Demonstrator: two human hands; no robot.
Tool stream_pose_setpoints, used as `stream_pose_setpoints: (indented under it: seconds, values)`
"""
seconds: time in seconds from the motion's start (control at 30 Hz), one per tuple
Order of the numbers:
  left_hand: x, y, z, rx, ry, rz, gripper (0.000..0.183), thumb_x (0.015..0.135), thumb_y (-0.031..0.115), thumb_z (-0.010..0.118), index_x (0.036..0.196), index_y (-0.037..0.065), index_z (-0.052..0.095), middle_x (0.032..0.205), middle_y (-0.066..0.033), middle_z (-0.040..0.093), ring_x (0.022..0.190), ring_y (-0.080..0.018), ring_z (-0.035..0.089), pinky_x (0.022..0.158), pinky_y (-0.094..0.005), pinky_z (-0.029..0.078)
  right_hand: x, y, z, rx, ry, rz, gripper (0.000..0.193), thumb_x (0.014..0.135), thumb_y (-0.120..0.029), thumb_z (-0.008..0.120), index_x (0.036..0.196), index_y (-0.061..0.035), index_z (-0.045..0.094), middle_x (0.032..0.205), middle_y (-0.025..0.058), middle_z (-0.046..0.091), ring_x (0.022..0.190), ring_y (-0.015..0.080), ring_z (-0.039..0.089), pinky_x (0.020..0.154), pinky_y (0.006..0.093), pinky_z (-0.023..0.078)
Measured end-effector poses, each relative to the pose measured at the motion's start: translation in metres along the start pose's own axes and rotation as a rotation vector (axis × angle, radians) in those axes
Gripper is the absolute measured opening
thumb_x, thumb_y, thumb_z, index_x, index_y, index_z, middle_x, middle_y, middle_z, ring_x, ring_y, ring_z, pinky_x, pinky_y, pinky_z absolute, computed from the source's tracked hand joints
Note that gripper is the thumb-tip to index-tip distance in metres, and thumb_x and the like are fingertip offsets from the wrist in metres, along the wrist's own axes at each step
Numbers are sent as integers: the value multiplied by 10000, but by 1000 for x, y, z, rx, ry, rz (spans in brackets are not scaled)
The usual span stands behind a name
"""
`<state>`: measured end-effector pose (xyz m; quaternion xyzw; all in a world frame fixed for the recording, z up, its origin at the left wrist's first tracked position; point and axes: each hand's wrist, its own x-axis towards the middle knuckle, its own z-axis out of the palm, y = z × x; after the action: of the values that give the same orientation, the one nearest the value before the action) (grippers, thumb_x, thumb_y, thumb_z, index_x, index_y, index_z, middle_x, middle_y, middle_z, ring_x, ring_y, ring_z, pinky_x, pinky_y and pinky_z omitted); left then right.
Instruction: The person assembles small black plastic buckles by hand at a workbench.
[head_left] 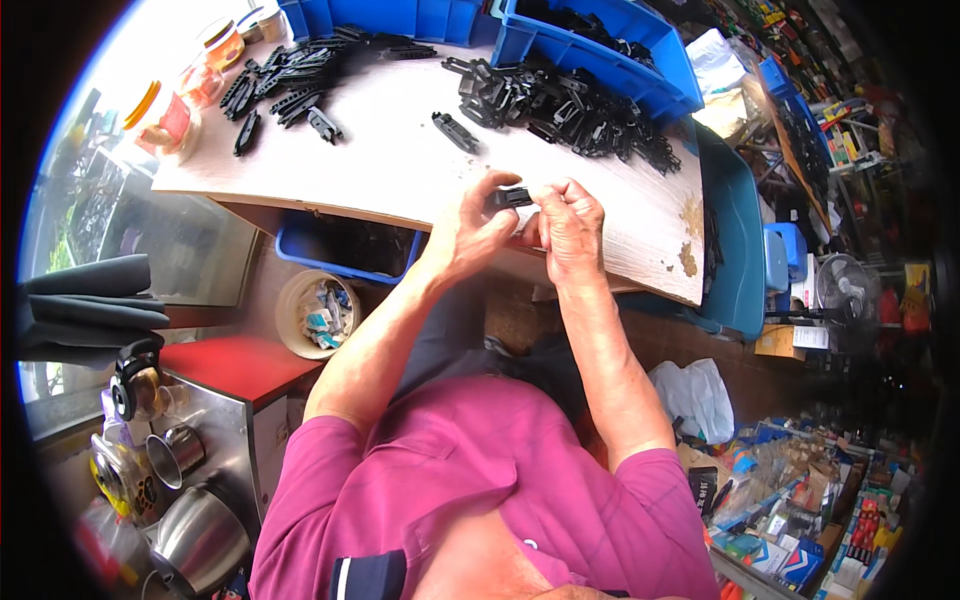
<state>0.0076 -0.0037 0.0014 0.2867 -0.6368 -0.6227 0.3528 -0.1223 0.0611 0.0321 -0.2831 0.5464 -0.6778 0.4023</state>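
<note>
A small black plastic piece [514,198] is held between my two hands over the table's front edge. My left hand [472,228] is closed around its left end with thumb and fingers. The fingers of my right hand [570,225] are pinched together at its right end and cover part of it. Just beyond my hands lies a single long black plastic part [456,132]. Farther off to the right is a heap of loose black parts [570,112]. Long black pieces [290,82] are piled at the far left, with a few lying apart from them.
Blue bins [600,52] line the table's [370,165] far edge. Clear jars [162,120] stand at its left. A teal tub [735,240] adjoins the right end. Below are a blue crate [345,270], a white bucket [318,312] and a red-topped cabinet [235,362].
</note>
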Motion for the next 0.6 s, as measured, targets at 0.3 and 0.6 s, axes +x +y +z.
stream_pose_setpoints:
  seconds: [0.3, 0.6]
  values:
    - [5, 2, 8, -19, 182, 18, 162, 879, 174, 653, 943, 31, 697, 819, -78, 706, 797, -118, 645, 750, -291, 506, 5, 8, -4, -71, 39, 39, 94, 819, -88, 695, 804, -63, 606, 641, 3, 588, 466, 61, 463, 421, 224, 365]
    - [4, 19, 2, -148, 228, -153, 206, 875, 207, 697, 988, 39, 662, 754, 9, 614, 699, -61, 563, 597, -243, 484, 49, -13, -16, -146, 227, 119, 179, 855, -155, 660, 973, -50, 576, 500, 21, 454, 380, 124, 495, 434, 361, 570]
